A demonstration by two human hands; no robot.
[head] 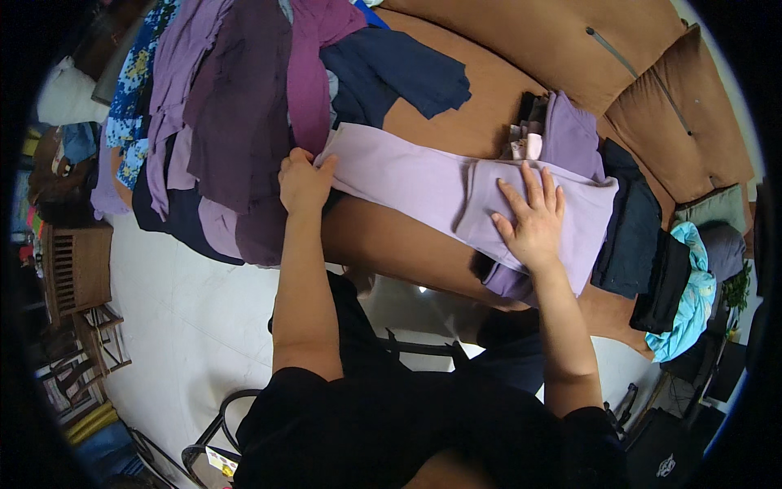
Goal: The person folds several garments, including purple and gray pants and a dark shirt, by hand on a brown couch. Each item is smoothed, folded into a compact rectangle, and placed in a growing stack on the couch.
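A light lilac garment (397, 168) lies stretched across the brown sofa seat, its right part folded over in layers. My left hand (305, 183) pinches the narrow left end of the cloth, beside the heap of loose clothes. Flat on the folded layers rests my right hand (530, 214), palm down with fingers apart. Under the lilac garment, darker purple folded clothing (571, 131) shows at the back and again at the front edge. Whether the lilac piece is trousers or a top cannot be told.
Loose clothes, including a dark plum garment (241, 110) and a navy garment (397, 67), heap at the left. Folded dark clothes (629, 226) and a turquoise cloth (687, 305) lie at the right. Brown sofa cushions (550, 43) rise behind. A black metal chair frame (226, 422) stands lower left.
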